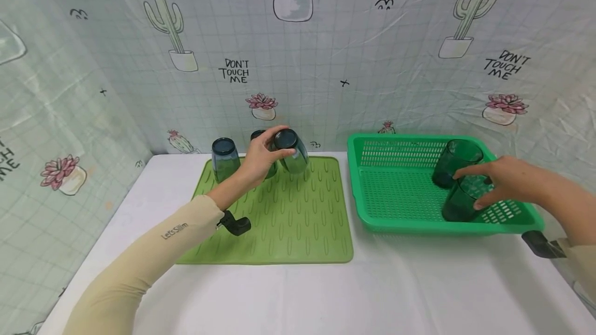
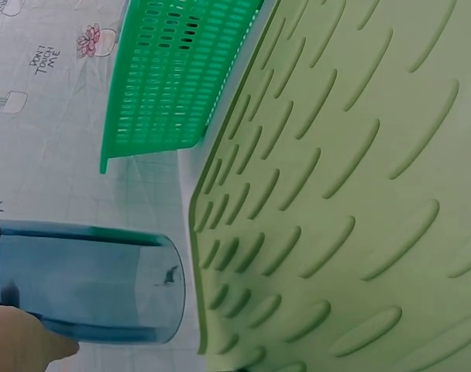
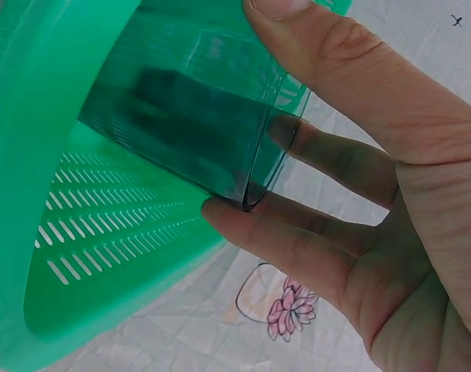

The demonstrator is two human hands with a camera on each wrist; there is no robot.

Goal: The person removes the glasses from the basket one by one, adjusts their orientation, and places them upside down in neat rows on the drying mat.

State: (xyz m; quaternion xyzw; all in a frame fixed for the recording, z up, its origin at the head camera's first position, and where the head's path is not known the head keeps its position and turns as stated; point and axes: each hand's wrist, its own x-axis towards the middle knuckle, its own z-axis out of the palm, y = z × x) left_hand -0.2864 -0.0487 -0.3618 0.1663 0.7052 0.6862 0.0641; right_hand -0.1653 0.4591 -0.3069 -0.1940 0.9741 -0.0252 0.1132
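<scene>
We see the left hand (image 1: 263,158) gripping the held glass (image 1: 293,153) by its base, thumb on 1 side and fingers on the other; the base points up, and the glass tilts at the far right part of the green mat (image 1: 298,216). Whether its rim touches the mat, we cannot tell. At the right, the right hand (image 1: 517,177) reaches into the basket (image 1: 386,225), its thumb and fingers spread about the rim of the nearer glass (image 1: 458,207); at least 1 fingertip meets the rim, but we cannot tell whether they grip. The farther glass (image 1: 458,153) stands just beyond it.

We judge these tumblers stiff, fairly light, smooth enough to slip and breakable if knocked. The thick, dark base looks a sound place to hold an upturned 1; for those in the basket, we would span the outer wall just below the rim.

The walls are clear, blue-tinted and gently rounded. At the mat's far left, the left tumbler (image 1: 224,156) and the partly hidden tumbler (image 1: 257,134) stand base up. The mat looks soft and rubbery, with raised oval ribs; the basket is glossy green plastic, slotted throughout, on a smooth white tablecloth (image 1: 298,299)
</scene>
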